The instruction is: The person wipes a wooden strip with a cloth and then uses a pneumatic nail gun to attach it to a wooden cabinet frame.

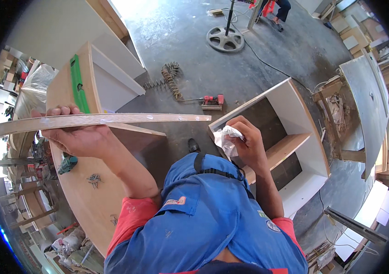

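My left hand [78,137] is closed round a long wooden board [130,119], fingers over its far side and thumb beneath. The board is held edge up, crosswise before me, with whitish wet-looking patches along the narrow edge. In my right hand [248,142] is a crumpled white plastic bag [227,138], pinched near the board's right end but apart from it. Below my left arm lies a wooden panel worktop [84,192] with a small pile of metal fasteners [94,180].
A white open cabinet frame [290,109] with a wooden divider stands right. Beyond the board, a red nail gun [212,101] with a coiled air hose [172,82] lies on the floor. A green level [78,82] rests on a cabinet at left. Another person's legs [280,13] show far off.
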